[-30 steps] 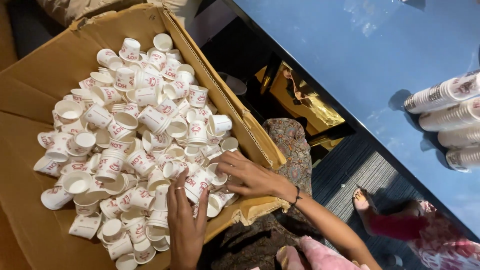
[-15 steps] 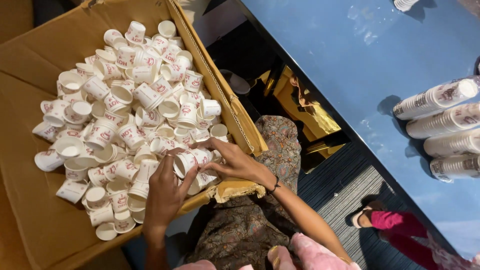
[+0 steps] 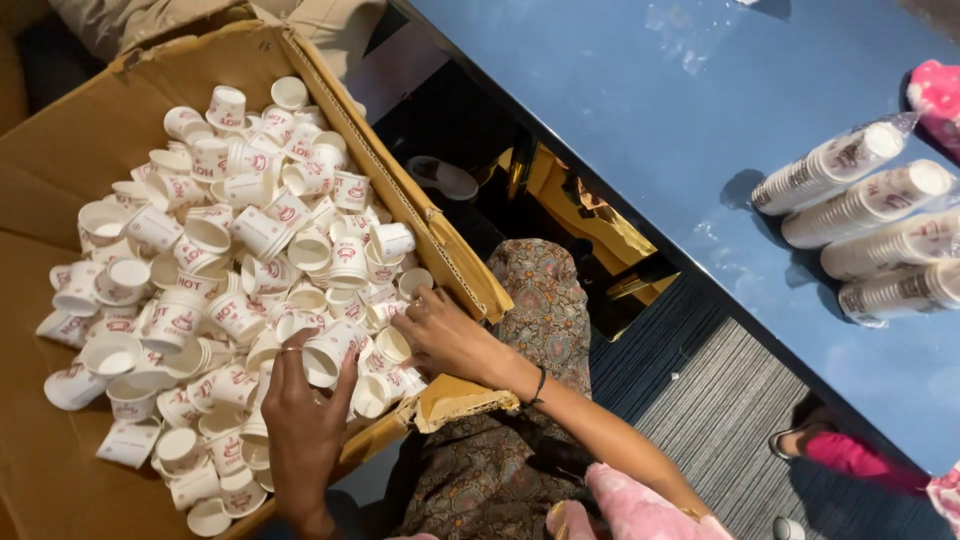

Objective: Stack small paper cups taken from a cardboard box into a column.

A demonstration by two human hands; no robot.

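Note:
A big cardboard box [image 3: 90, 150] holds a loose heap of several small white paper cups [image 3: 250, 230] with red print. My left hand [image 3: 305, 430] reaches in from the bottom, with its fingers closed around a white cup [image 3: 320, 362] at the near edge of the heap. My right hand [image 3: 450, 340], with a dark band on the wrist, lies over the box's right wall. Its curled fingers grip a cup [image 3: 392, 346] among the cups there. The two hands are close together, a cup's width apart.
A blue table [image 3: 650, 120] runs along the right, with several plastic-wrapped stacks of cups [image 3: 865, 205] lying on it. The box's torn right wall [image 3: 420, 215] stands between heap and table. My patterned clothing [image 3: 520, 440] is below. Another person's pink-clad foot [image 3: 850, 460] rests on the striped floor.
Both hands have pushed a little deeper into the near edge of the heap. My left hand has closed on a cup. The view has shifted slightly.

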